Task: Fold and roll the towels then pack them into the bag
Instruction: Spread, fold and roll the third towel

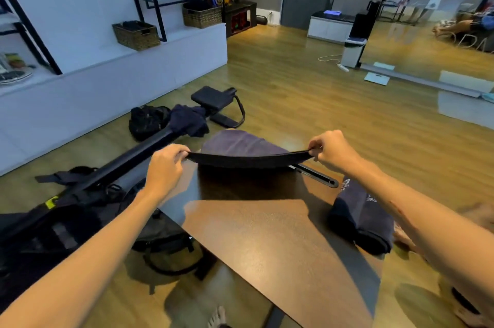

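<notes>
**Operator:** Towel (pixel 242 144), dark purple-grey: I have it held by its near edge above the far end of the brown table (pixel 267 234). On my left hand (pixel 163 167) thumb and fingers are pinched together on the left corner; on my right hand (pixel 334 149) they are pinched on the right corner. The edge is stretched between both hands and sags a little in the middle. The rest of the cloth extends away from me.

**Checker:** Other towels, and the bag?

**Operator:** One rolled navy towel (pixel 361 220) lies on the table's right edge, just under my right forearm. It carries pale print that I cannot read. Another dark towel (pixel 188 120) is draped over the black bench frame (pixel 112 170) on the floor to the left. A black bag (pixel 88 223) with a small yellow tag lies on the floor touching the table's left side; a second black bag (pixel 147 120) sits farther off by the white ledge.

**Checker:** Legible writing?

**Operator:** On the mirrored wall (pixel 427 20) at far right: "Powered by", with "ALIGN POSTURE RELIEVE PAIN RESTORE FUNCTION" in small letters above. Beside it, cut off, "FIT". Two wicker baskets (pixel 136 34) stand on the ledge.
</notes>
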